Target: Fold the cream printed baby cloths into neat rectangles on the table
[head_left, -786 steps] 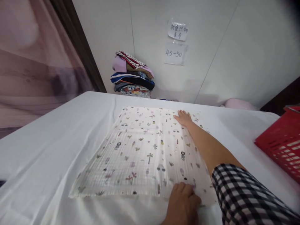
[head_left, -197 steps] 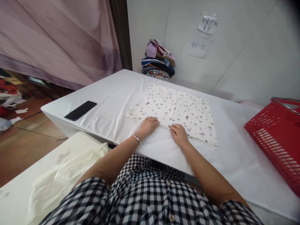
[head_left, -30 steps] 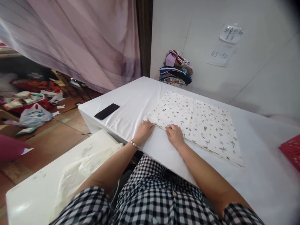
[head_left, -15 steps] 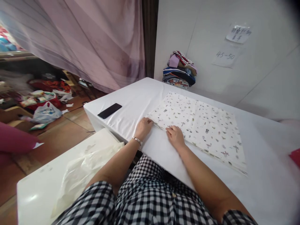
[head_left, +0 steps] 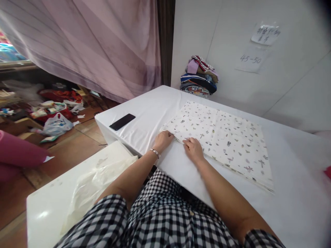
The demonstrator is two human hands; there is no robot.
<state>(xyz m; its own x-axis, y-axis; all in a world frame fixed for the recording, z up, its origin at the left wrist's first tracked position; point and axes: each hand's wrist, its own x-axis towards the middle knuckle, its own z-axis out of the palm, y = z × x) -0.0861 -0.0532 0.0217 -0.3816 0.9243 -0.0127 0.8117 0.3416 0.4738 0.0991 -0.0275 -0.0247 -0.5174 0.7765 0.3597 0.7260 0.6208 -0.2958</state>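
A white cloth (head_left: 224, 137) printed with small plants and animals lies folded flat in layers in front of me. My left hand (head_left: 163, 141), with a bracelet at its wrist, is closed at the cloth's near left corner, its fingertips pinching the layered edge. A little to the right, my right hand (head_left: 193, 149) holds the same near edge, fingers curled on top and thumb at the rim. The undersides of the layers in my fingers are hidden.
The cloth rests on a white-covered table (head_left: 155, 103) with a black phone (head_left: 122, 121) at left. A pile of folded fabrics (head_left: 199, 77) stands by the wall. Clear plastic (head_left: 90, 187) lies on a lower white surface (head_left: 43, 203). Bags (head_left: 57, 124) clutter the floor.
My left hand has slid slightly right along the near edge, closer to my right hand. My right hand and the cloth stay nearly in place; the view has shifted a little.
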